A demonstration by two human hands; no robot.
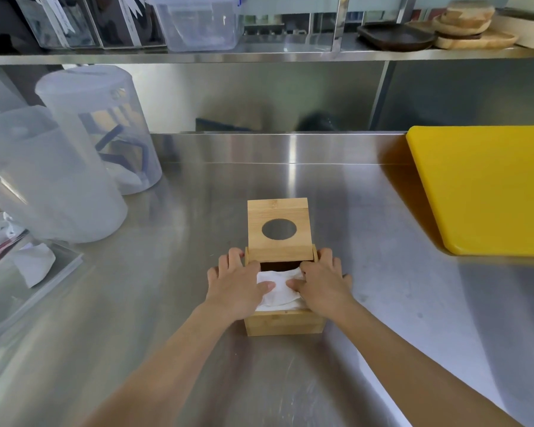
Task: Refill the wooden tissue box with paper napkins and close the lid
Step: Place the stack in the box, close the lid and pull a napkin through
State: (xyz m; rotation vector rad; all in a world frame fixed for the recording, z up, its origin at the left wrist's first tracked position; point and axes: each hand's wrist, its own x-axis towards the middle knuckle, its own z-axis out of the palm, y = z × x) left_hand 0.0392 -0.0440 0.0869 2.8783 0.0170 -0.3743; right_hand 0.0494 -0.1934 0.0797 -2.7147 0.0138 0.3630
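A square wooden tissue box (284, 325) stands on the steel counter near the middle front. Its hinged lid (278, 211), with a round hole in it, is tipped up and back. White paper napkins (278, 291) lie in the open top of the box. My left hand (238, 285) rests on the box's left side, thumb pressing on the napkins. My right hand (321, 282) rests on the right side, thumb and fingertips on the napkins. Both hands press the stack down into the box.
Two tall translucent plastic containers (53, 167) stand at the left. A yellow cutting board (481, 186) lies at the right. A clear tray with a crumpled napkin (34, 263) sits at the far left. A shelf above holds bins and wooden plates (466, 26).
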